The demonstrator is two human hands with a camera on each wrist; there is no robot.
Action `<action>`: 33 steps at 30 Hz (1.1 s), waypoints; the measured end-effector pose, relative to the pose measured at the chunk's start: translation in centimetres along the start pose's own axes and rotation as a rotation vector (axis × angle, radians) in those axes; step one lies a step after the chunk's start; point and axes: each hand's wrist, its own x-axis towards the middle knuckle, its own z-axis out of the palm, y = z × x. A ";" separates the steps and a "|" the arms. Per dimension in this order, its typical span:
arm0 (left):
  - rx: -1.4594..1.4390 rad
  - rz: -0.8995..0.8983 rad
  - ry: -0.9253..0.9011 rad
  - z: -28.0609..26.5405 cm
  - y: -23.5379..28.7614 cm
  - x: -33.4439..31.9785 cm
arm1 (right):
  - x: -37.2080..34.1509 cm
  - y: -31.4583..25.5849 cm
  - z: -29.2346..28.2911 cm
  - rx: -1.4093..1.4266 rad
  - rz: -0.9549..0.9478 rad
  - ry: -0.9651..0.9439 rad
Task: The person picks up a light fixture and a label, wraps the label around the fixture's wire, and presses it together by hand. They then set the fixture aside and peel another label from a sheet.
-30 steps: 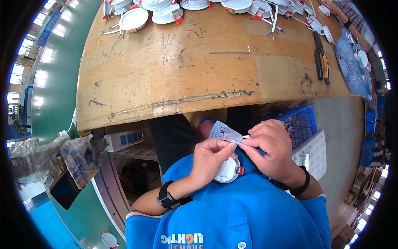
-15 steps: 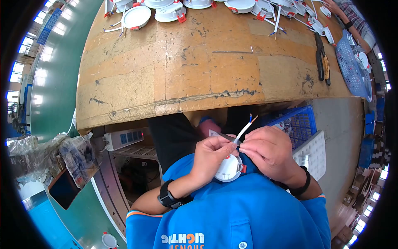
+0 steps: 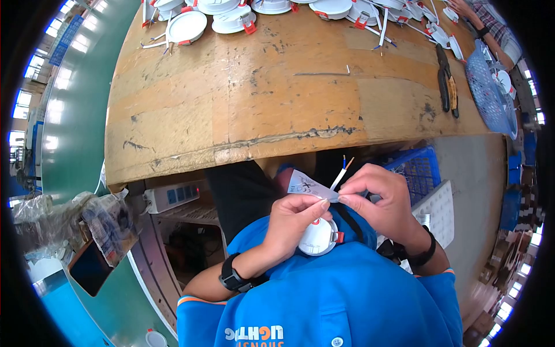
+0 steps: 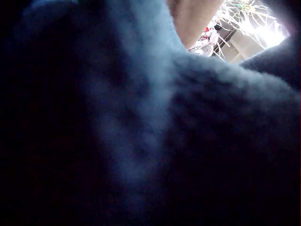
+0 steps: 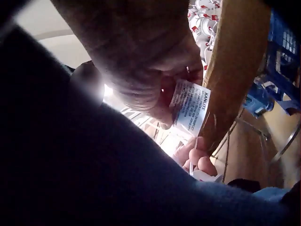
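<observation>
In the head view my left hand [image 3: 291,221] pinches the white two-core cable [image 3: 337,180] just above a round white downlight [image 3: 317,237]. That lamp hangs against the blue shirt, a red-tipped clip on its side. A printed silver-grey label [image 3: 302,184] fans out leftward from the cable. Its right end lies between the thumb and fingertips of my right hand [image 3: 378,198]. The cable's bare blue and brown cores point up between the hands. In the right wrist view the label [image 5: 190,107] shows small print. Cloth fills most of the left wrist view.
The brown worktop [image 3: 243,98] spans ahead, with many white downlights [image 3: 231,20] along its far side. Pliers [image 3: 445,81], a thin bent rod [image 3: 321,73] and a blue basket [image 3: 488,87] lie on it. A blue crate [image 3: 419,173] stands below at right. Another person's arm [image 3: 491,37] reaches in.
The label turned edge-on, then swung back with its print showing to the left. The cable end came out from under the right fingers and now points up. The left hand keeps its grip.
</observation>
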 end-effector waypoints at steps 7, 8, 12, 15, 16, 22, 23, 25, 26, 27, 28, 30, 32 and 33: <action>-0.023 -0.004 0.000 0.0 0.0 -0.1 | 0.5 0.8 -0.4 0.065 0.134 -0.033; -0.016 0.000 -0.003 -0.1 0.0 -0.1 | 0.5 0.9 -0.4 0.070 0.144 -0.032; -0.007 -0.004 -0.017 -0.1 0.0 -0.1 | 0.7 1.0 -0.4 0.082 0.175 -0.030; -0.011 -0.004 -0.027 -0.2 0.0 -0.1 | 0.7 0.9 -0.4 0.089 0.193 -0.032; -0.011 -0.003 -0.028 -0.2 0.0 -0.2 | 0.7 0.9 -0.4 0.093 0.199 -0.034; -0.039 -0.002 -0.026 -0.1 -0.1 -0.3 | 0.7 1.0 -0.5 0.079 0.204 -0.034; -0.047 -0.001 -0.027 -0.1 -0.1 -0.3 | 0.7 1.0 -0.5 0.080 0.203 -0.032; -0.051 0.011 -0.025 -0.1 -0.2 -0.4 | 0.7 1.0 -0.4 0.083 0.200 -0.030; -0.047 0.024 -0.023 -0.1 -0.3 -0.4 | 0.7 1.0 -0.4 0.079 0.195 -0.029; -0.044 0.036 -0.021 -0.1 -0.3 -0.4 | 0.8 1.0 -0.5 0.074 0.189 -0.029; -0.060 0.047 -0.023 -0.1 -0.5 -0.4 | 0.8 1.0 -0.5 0.070 0.184 -0.029; -0.091 0.070 -0.026 -0.2 -0.8 -0.3 | 0.8 1.0 -0.4 0.078 0.193 -0.028; -0.103 0.072 -0.020 -0.1 -0.7 -0.4 | 0.8 1.0 -0.4 0.083 0.196 -0.027; -0.109 0.073 -0.016 0.0 -0.6 -0.4 | 0.8 1.0 -0.4 0.083 0.193 -0.025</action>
